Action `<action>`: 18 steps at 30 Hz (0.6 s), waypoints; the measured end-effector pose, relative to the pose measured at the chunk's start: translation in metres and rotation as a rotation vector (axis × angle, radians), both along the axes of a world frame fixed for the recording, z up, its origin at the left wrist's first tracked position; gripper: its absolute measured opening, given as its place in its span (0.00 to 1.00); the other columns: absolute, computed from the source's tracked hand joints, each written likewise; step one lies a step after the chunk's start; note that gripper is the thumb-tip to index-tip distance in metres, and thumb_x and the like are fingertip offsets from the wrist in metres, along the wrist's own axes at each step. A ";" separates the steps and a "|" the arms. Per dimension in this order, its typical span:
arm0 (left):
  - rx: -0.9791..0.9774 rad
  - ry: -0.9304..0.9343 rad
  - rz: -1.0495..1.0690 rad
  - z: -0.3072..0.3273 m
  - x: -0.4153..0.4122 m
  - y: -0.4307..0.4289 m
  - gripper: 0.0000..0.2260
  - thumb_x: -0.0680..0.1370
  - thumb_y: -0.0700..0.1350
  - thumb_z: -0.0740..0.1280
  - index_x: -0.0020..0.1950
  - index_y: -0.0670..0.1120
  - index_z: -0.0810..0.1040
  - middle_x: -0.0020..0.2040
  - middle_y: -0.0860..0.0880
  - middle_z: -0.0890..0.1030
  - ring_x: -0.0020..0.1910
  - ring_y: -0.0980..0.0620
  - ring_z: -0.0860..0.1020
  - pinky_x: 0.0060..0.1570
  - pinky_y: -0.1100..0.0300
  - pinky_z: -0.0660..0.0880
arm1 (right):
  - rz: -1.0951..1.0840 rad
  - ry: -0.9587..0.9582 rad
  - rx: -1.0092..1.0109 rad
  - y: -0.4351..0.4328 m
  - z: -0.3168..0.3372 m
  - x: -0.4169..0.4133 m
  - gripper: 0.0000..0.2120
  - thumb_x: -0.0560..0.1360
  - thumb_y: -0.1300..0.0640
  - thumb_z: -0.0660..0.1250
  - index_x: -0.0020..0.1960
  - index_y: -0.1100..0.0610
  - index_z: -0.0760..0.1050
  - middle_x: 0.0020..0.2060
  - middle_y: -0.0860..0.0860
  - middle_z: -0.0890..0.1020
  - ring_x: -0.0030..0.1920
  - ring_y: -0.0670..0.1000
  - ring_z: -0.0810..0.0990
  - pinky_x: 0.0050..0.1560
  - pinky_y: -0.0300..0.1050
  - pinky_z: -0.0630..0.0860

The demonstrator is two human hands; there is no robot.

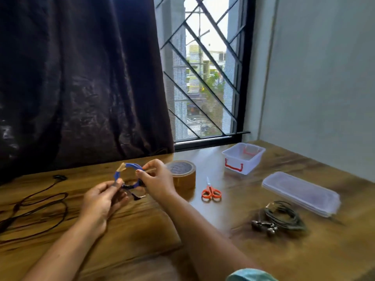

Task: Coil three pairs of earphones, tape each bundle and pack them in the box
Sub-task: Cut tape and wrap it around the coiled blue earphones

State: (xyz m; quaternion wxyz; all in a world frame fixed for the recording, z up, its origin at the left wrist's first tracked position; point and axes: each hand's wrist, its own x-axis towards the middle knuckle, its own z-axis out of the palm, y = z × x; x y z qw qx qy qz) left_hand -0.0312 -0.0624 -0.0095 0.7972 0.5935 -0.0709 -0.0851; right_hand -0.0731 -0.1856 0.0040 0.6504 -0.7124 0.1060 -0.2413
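- Both hands hold a blue earphone coil above the wooden table, near its left-centre.
- The left hand pinches the coil's lower left; the right hand grips its right side.
- A strip of tan tape sits on the coil's top.
- Just right: tape roll, then scissors.
- Far right: open box; its lid nearer.
- Near right: a dark coiled pair.
- Far left: a loose black pair.

Black earphone cable off the left edge; tape roll partly behind the right hand.
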 end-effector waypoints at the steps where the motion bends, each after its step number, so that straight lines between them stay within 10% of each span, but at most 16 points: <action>1: 0.002 -0.006 0.000 0.000 0.000 0.000 0.06 0.78 0.38 0.64 0.42 0.43 0.76 0.35 0.46 0.79 0.26 0.57 0.79 0.27 0.63 0.79 | 0.005 0.006 -0.003 0.000 0.001 -0.002 0.06 0.76 0.58 0.69 0.47 0.52 0.71 0.48 0.55 0.81 0.42 0.49 0.83 0.36 0.39 0.81; 4: 0.033 -0.026 0.006 0.001 -0.001 0.002 0.06 0.78 0.40 0.64 0.42 0.43 0.76 0.35 0.47 0.79 0.26 0.59 0.78 0.26 0.64 0.78 | 0.004 0.063 -0.089 -0.002 0.003 -0.008 0.06 0.76 0.56 0.68 0.50 0.53 0.72 0.49 0.54 0.81 0.41 0.45 0.81 0.31 0.33 0.76; 11: 0.079 0.009 -0.170 0.012 -0.026 -0.006 0.05 0.77 0.40 0.66 0.43 0.41 0.77 0.32 0.46 0.80 0.24 0.57 0.78 0.25 0.64 0.77 | -0.091 0.212 -0.294 -0.023 0.015 -0.030 0.06 0.74 0.58 0.69 0.42 0.52 0.72 0.48 0.54 0.80 0.48 0.53 0.82 0.51 0.51 0.80; 18: 0.132 0.005 -0.360 0.008 -0.089 -0.029 0.07 0.77 0.40 0.65 0.45 0.37 0.78 0.29 0.47 0.81 0.24 0.57 0.77 0.27 0.65 0.77 | -0.211 0.242 -0.195 -0.054 0.020 -0.118 0.11 0.70 0.64 0.70 0.33 0.54 0.73 0.36 0.54 0.79 0.42 0.56 0.84 0.45 0.52 0.83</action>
